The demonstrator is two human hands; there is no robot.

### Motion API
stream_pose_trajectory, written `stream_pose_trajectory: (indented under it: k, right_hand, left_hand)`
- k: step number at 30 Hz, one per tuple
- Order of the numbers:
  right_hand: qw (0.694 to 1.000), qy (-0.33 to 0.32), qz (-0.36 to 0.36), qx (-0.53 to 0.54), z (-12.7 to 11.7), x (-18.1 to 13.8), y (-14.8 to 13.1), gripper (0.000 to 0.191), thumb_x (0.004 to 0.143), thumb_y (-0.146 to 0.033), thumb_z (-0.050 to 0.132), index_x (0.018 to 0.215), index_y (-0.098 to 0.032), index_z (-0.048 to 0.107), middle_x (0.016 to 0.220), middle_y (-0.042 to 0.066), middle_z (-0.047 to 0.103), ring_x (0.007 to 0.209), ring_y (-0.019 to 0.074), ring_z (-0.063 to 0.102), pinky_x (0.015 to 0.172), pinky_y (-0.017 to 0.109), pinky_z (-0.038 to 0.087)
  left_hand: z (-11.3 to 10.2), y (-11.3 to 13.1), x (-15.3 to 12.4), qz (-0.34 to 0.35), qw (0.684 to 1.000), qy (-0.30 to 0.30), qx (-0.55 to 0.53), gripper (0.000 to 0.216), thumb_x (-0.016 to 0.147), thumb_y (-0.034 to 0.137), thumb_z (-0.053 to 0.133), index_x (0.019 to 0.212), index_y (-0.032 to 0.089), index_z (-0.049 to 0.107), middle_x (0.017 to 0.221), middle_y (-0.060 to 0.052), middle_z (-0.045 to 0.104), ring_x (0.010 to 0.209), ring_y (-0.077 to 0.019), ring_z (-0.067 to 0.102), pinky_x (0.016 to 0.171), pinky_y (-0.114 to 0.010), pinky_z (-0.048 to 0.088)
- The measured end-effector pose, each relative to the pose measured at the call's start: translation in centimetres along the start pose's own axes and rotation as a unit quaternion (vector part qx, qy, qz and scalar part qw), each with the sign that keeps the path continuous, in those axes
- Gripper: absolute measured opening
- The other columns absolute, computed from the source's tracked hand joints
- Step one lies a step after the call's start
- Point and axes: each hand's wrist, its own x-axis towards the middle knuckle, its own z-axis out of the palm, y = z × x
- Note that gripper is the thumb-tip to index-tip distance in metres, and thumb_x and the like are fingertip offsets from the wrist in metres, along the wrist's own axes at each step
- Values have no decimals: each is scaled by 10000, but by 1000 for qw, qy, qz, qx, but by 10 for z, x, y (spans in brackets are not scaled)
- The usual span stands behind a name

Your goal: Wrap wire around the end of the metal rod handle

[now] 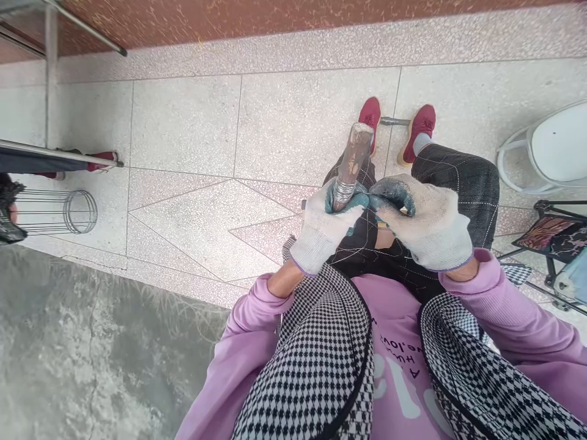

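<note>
My left hand [323,229], in a white glove with dark teal fingertips, is closed around a wooden tool handle [354,156] wound with metal wire [343,191] near its lower end. The handle points up and away from me over my lap. My right hand [424,223], gloved the same way, is closed in a pinch right beside the wire winding; a thin strand seems to run between its fingertips and the handle. I sit with dark checked trousers and red shoes [370,116] on the floor below.
A metal rod [394,121] lies between my shoes on the terrazzo floor. A white chair [545,153] stands at the right, a folding stand [550,238] below it. A wire cage [68,212] and metal bars sit at the left, near another person's red shoe [101,160].
</note>
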Motion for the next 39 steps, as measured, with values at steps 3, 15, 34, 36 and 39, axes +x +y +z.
stream_pose_trajectory:
  k: [3,15,34,36,39]
  right_hand:
    - [999,32,1,-6,-1,0,1,130,968,-237,777,1064,-320,802,1025,33,868,954,322,849,960,534,703]
    - [997,21,-27,-76,4,-6,6,138,995,-270,761,1126,-317,762,1028,57,862,973,341,848,948,537,704]
    - [981,-53,-181,-37,-33,23,10,233,1033,-223,672,1152,-284,863,1256,28,864,1145,278,836,1045,459,693]
    - [979,-75,-180,-56,-41,30,6,246,1033,-234,666,1164,-305,862,1282,29,861,1150,274,828,1050,464,689]
    - [985,-89,-112,-96,-52,35,-2,249,1019,-299,662,1135,-389,862,1336,-9,849,1208,307,809,1146,547,648]
  left_hand:
    - [-3,1,0,-2,1000,-3,-16,184,827,241,883,869,191,711,801,14,719,706,-130,627,665,-273,557]
    - [2,9,-8,-42,998,-6,-54,188,814,285,897,937,175,808,899,-52,791,793,-166,717,693,-264,617]
    - [-15,19,6,-111,982,-146,-49,176,821,267,792,959,166,750,717,17,638,518,-74,477,456,-199,405]
    - [-18,17,10,-107,981,-156,-42,200,794,281,826,945,172,753,725,19,621,558,-80,506,502,-202,448]
    - [-19,12,15,-90,983,-155,-36,217,782,316,862,909,185,744,734,5,618,606,-111,577,583,-242,528]
